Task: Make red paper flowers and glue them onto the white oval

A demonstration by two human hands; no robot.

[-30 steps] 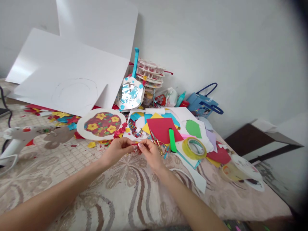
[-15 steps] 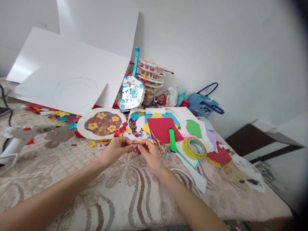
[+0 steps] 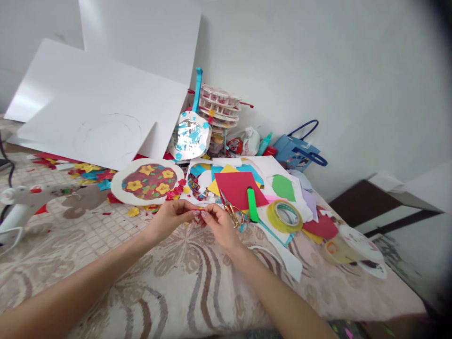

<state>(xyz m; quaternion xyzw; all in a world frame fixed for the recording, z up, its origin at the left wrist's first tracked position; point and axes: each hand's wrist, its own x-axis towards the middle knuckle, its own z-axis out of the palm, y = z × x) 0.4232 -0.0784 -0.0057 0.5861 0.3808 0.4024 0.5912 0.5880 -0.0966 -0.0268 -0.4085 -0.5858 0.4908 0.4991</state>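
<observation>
My left hand (image 3: 173, 217) and my right hand (image 3: 219, 225) meet over the middle of the table, fingertips pinched together. Between them is a small red paper piece (image 3: 200, 210), mostly hidden by the fingers. Behind the left hand lies a white oval board (image 3: 117, 181) with yellow paper flowers on a red centre. Several small red paper flowers (image 3: 176, 189) rest at its right edge. Gold-handled scissors (image 3: 233, 214) lie just right of my right hand, partly on a red paper square (image 3: 236, 188). Beside them is a green box cutter (image 3: 252, 205).
Clear yellow tape (image 3: 271, 216) lies right of the cutter, with another tape roll (image 3: 339, 252) farther right. A white glue gun (image 3: 21, 207) stands at left. White boards (image 3: 106, 94) lean on the wall. Behind sit a foil-centred flower piece (image 3: 190, 136) and a blue bag (image 3: 294, 153).
The view has shifted slightly, so things on the table appear a little farther left. Both hands keep their pinch on the red piece with only slight finger movement.
</observation>
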